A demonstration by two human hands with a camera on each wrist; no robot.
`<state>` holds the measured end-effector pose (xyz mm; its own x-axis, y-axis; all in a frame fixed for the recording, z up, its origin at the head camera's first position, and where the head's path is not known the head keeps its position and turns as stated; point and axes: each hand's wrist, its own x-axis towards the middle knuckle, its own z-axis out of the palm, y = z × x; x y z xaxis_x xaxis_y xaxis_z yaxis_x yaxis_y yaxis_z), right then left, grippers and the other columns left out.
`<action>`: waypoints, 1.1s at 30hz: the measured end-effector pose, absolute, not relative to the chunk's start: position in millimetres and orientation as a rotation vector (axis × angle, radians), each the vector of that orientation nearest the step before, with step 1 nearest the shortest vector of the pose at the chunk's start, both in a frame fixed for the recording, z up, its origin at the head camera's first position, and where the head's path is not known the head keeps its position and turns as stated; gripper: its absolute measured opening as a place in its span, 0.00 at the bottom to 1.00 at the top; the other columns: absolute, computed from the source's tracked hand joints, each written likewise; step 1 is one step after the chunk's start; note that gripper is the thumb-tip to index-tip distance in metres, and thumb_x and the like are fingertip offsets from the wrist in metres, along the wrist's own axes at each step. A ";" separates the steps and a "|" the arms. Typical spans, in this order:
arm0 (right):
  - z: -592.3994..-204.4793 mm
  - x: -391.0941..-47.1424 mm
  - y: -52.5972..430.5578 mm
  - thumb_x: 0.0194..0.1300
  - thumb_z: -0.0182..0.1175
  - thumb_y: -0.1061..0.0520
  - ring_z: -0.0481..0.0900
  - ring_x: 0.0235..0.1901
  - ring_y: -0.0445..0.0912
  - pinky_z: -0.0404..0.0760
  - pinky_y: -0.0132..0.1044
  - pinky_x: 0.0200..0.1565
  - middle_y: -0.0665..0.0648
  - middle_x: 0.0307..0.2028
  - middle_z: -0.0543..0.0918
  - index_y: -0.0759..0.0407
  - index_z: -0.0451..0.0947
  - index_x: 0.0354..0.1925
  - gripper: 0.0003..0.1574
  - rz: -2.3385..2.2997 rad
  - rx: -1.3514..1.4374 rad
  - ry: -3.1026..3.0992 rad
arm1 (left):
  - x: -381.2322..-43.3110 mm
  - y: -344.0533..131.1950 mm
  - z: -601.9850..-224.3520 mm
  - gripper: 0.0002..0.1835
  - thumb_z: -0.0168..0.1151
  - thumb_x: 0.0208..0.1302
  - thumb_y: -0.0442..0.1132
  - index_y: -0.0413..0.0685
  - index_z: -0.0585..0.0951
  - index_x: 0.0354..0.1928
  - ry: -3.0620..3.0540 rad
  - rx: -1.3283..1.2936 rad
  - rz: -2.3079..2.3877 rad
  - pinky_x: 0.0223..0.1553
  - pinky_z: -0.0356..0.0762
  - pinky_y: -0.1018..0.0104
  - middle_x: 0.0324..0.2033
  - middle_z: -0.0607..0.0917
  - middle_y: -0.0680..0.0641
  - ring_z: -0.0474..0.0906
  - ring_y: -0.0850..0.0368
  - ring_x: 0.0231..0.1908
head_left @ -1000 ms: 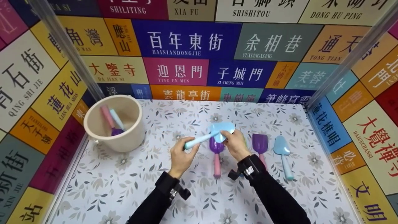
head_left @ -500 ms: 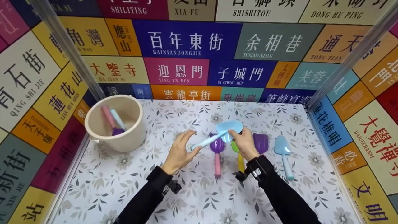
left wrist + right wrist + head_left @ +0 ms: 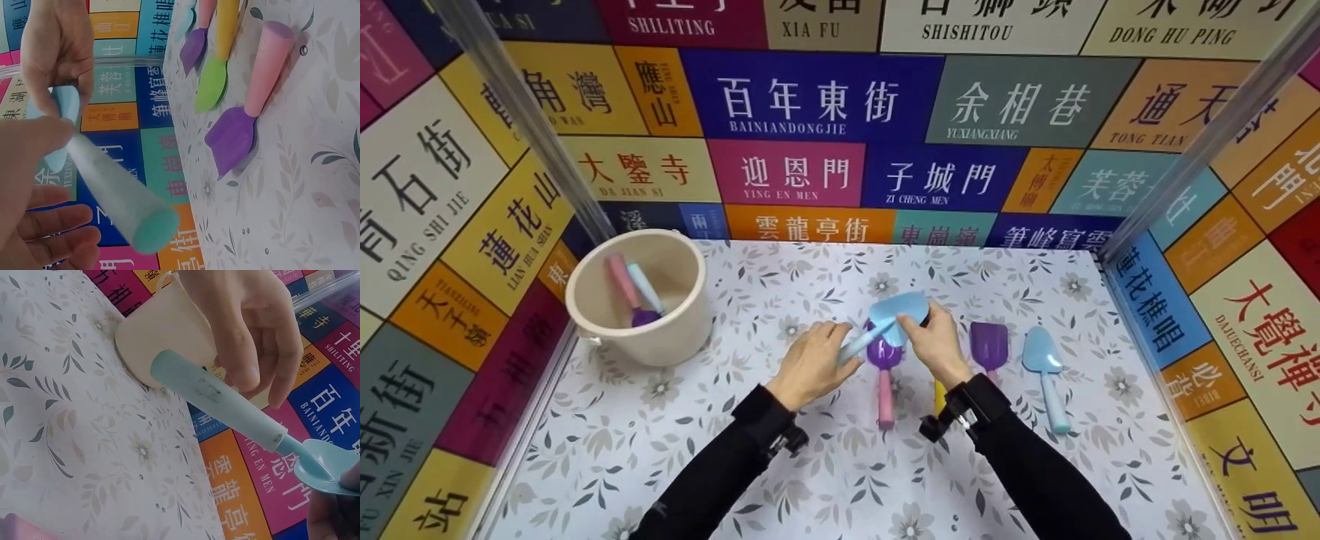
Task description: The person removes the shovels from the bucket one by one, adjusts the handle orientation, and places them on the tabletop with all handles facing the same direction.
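Observation:
My right hand [image 3: 939, 345] pinches the blade of a light blue toy shovel [image 3: 898, 307] above the table. The shovel's pale handle [image 3: 214, 396] slants toward my left hand [image 3: 810, 364]. In the right wrist view, the left hand [image 3: 253, 332] hovers beside the handle with its fingers loosely bent, not wrapped round it. The left wrist view shows the left thumb close to the handle's neck, the other fingers [image 3: 56, 225] spread apart from it. Below the held shovel lies a purple shovel with a pink handle [image 3: 886, 397].
A cream bucket [image 3: 660, 345] stands at the back left, holding a pink-handled shovel [image 3: 621, 277] and a light blue handle [image 3: 645, 286]. To the right lie a yellow-handled shovel [image 3: 940, 396], partly hidden, another purple shovel [image 3: 988, 343] and a light blue shovel [image 3: 1044, 360]. Printed walls surround the table.
My left hand first pinched the handle's end, then let go and opened. The right hand carried the shovel right, then back left, as the left hand moved over the handle.

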<state>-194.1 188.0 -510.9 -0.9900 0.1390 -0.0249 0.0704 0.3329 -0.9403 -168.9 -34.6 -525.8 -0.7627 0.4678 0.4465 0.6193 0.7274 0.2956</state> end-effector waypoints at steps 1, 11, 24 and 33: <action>-510.5 -193.7 186.7 0.71 0.65 0.63 0.78 0.37 0.41 0.78 0.28 0.40 0.57 0.36 0.85 0.69 0.81 0.53 0.14 1.744 -0.181 -2.522 | -169.4 -32.3 -525.5 0.25 0.75 0.64 0.46 0.37 0.81 0.56 -2.606 -0.841 -0.612 0.43 0.86 0.54 0.42 0.88 0.40 0.85 0.45 0.40; -509.6 -189.6 180.4 0.71 0.65 0.60 0.78 0.34 0.41 0.76 0.32 0.41 0.55 0.36 0.86 0.65 0.83 0.56 0.18 1.642 -0.097 -2.572 | -171.9 -20.7 -525.5 0.17 0.71 0.68 0.44 0.40 0.81 0.49 -2.698 -0.794 -0.537 0.33 0.87 0.56 0.34 0.85 0.43 0.85 0.47 0.34; -508.1 -188.2 176.9 0.70 0.66 0.61 0.79 0.36 0.40 0.78 0.31 0.42 0.61 0.40 0.89 0.68 0.82 0.56 0.18 1.615 -0.076 -2.560 | -172.2 -17.6 -525.6 0.11 0.68 0.71 0.41 0.41 0.79 0.38 -2.778 -0.792 -0.558 0.29 0.85 0.55 0.28 0.84 0.43 0.83 0.47 0.29; -510.7 -187.2 179.6 0.70 0.66 0.61 0.80 0.38 0.42 0.79 0.34 0.44 0.60 0.40 0.89 0.66 0.83 0.55 0.18 1.591 -0.078 -2.589 | -168.2 -18.1 -524.3 0.12 0.69 0.71 0.41 0.41 0.78 0.37 -2.771 -0.830 -0.558 0.29 0.85 0.53 0.28 0.84 0.42 0.85 0.45 0.30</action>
<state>-187.2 179.6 -510.7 -0.9935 0.0971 0.0601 -0.0098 0.4522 -0.8919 -168.2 -18.1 -524.3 -0.8237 0.4880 0.2887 0.5617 0.7717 0.2983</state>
